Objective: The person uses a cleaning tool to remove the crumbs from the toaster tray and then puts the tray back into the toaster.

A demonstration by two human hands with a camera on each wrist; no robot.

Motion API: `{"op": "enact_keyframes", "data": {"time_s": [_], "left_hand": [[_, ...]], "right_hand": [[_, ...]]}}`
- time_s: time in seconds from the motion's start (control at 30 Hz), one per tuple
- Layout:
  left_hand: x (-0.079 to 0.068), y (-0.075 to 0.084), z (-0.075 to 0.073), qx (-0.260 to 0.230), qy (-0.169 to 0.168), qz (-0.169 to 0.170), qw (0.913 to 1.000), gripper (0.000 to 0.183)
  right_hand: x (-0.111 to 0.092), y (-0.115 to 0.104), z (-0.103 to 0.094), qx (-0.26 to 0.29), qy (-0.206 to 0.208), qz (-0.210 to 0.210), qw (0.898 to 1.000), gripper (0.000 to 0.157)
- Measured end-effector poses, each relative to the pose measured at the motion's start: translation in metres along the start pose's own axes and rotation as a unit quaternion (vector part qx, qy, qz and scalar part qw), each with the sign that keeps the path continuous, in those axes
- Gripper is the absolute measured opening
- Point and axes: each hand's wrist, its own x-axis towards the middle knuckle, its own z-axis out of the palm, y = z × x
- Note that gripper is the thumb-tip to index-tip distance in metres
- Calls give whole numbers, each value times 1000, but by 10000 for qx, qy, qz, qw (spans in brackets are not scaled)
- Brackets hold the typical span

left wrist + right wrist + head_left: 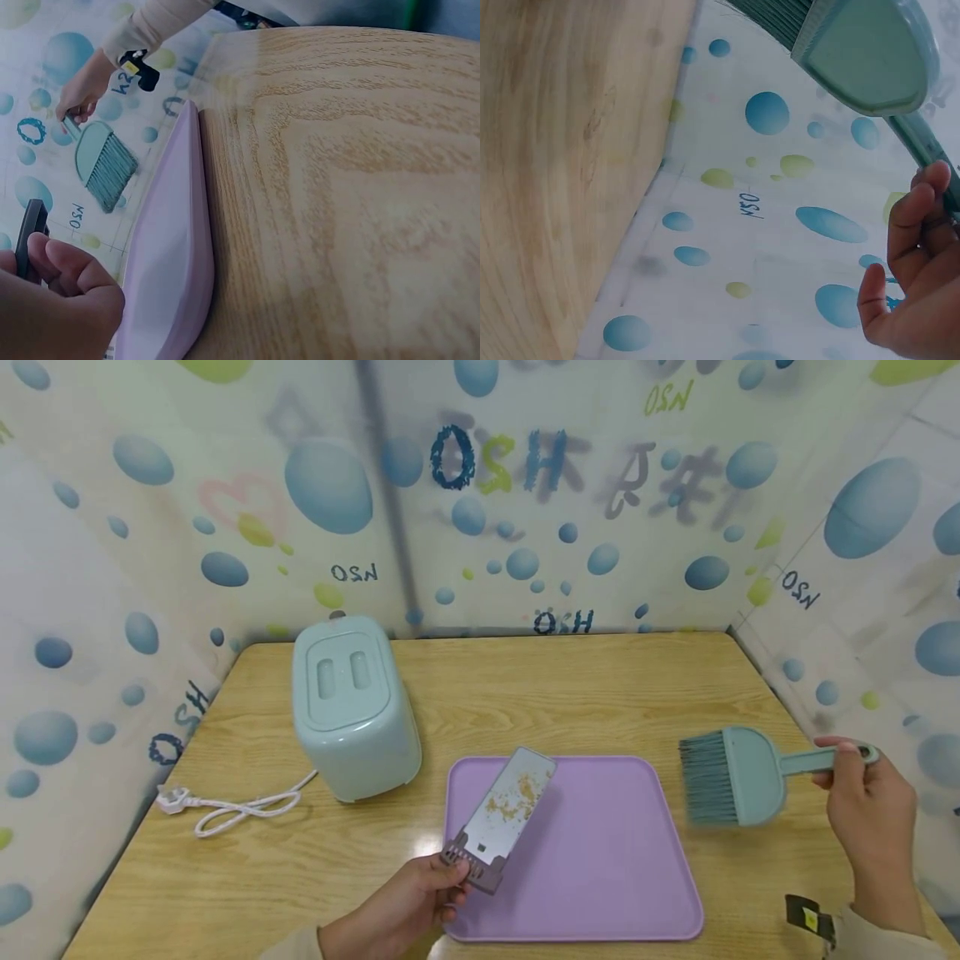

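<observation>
Left hand (412, 893): fingers pinch the brown slotted end of the crumb tray (498, 825). From these fingers the crumb tray extends away and to the right, its long axis oblique, over the left part of the purple tray (600, 868). Crumbs (525, 789) lie on the upper face.

Right hand (873, 806): fingers grip the handle (810, 762) of the brush (757, 777). Handle axis: roughly crosswise. Bristles (707, 781) point left, toward the crumb tray, well apart; the right part of the purple tray lies between.
</observation>
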Motion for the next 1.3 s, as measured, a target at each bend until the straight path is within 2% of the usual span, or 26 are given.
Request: {"op": "enact_keyframes", "data": {"time_s": [0.27,0.4,0.53,0.73,0.87,1.0,1.13,1.23,1.3], "left_hand": [[0,0,0,50,-5,68,10000,15],[-1,1,0,45,-26,92,9999,14],[-2,2,0,65,-18,128,9999,14],[-2,2,0,69,-45,175,9998,13],[0,1,0,108,-52,174,9998,14],[1,2,1,171,-34,152,9997,15],[1,2,2,202,-37,158,9997,15],[1,3,3,189,-23,147,9997,14],[1,3,2,182,-18,143,9997,14]], "right_hand": [[-7,-14,1,272,-16,-359,9990,43],[-12,-22,2,697,-25,-523,9962,40],[-16,-30,2,1156,-211,-611,9912,33],[-25,-44,3,1610,-607,-691,9827,33],[-31,-54,6,2100,-753,-849,9711,34],[-35,-60,9,2292,-1069,-1024,9621,36],[-39,-62,13,2055,-1389,-1269,9604,33],[-42,-66,17,2320,-1630,-1484,9474,30],[-44,-69,22,2665,-1834,-1529,9338,29]]}}
